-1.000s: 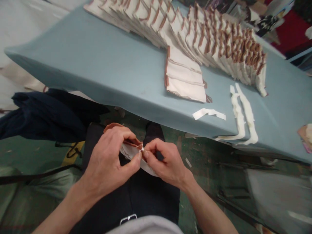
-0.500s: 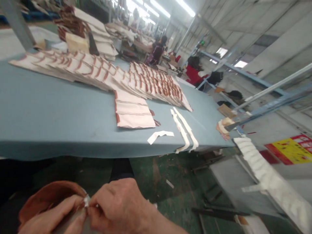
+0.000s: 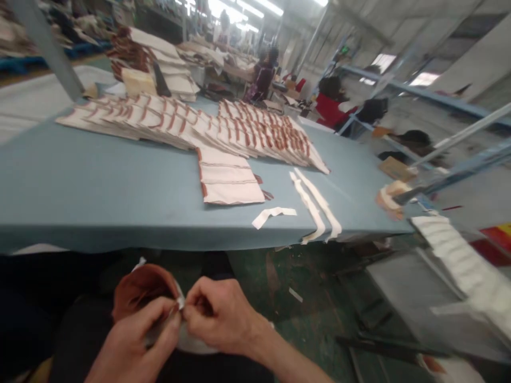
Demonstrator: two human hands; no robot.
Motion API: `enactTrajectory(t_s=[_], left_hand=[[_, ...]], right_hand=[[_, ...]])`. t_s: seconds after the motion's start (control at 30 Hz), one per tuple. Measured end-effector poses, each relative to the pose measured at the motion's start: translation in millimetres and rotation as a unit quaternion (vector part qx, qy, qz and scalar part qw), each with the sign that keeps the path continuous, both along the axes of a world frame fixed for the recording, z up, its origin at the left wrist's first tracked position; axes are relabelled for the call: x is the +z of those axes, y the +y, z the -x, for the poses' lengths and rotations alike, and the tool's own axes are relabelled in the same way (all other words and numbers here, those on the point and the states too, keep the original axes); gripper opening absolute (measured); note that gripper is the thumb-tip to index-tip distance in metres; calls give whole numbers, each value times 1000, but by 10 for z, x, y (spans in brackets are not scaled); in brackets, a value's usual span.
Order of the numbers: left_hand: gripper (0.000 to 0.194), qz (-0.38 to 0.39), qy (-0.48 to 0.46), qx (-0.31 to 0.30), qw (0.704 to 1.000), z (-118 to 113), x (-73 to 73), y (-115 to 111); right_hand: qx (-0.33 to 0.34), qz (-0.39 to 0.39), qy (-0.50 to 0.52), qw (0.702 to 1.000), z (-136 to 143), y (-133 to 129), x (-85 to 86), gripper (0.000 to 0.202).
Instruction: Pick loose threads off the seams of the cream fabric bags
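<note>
A brown curved piece (image 3: 143, 284) with a whitish edge and a pale underside is held low in front of me, over my dark-clothed lap. My left hand (image 3: 139, 335) pinches its edge between thumb and fingers. My right hand (image 3: 223, 314) is closed at the same edge, its fingertips nearly meeting those of the left. A small white bit shows between the two hands; what exactly the right fingers pinch is too small to tell.
Beyond my hands is a blue-green table (image 3: 99, 186) with rows of overlapping cream-and-brown pieces (image 3: 175, 119), a single flat piece (image 3: 227, 175) and white strips (image 3: 315, 205). A grey post stands at left. Another person (image 3: 261, 80) is farther back.
The view has shifted. Both hands and the brown piece now appear higher and farther right in the picture, and more of the piece shows. The hands remain close together at its edge.
</note>
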State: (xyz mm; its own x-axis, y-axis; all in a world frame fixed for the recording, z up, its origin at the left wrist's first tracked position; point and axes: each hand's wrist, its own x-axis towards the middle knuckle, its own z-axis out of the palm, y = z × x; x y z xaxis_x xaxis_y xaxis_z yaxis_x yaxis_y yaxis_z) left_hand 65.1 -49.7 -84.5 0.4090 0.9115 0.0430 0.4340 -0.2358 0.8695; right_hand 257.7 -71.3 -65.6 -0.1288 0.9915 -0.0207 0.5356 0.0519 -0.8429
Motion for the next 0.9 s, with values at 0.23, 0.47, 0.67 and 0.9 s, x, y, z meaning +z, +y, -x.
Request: enactTrajectory(t_s=[0.23,0.47,0.67,0.9], left_hand=[[34,42,-11,21,999,19,552,-59],[27,33,-48,37,998,357,834,-126],[26,63,-56,48,995,597,850,-159],[26,47,-64,87,993,665,781,-185]], right_hand=[[51,38,108,992,5,9,258,16],[139,32,146,979,241,170,541,14],[180,-23,125,975,449,215,586,13],[205,-86,49,974,549,206,569,11]])
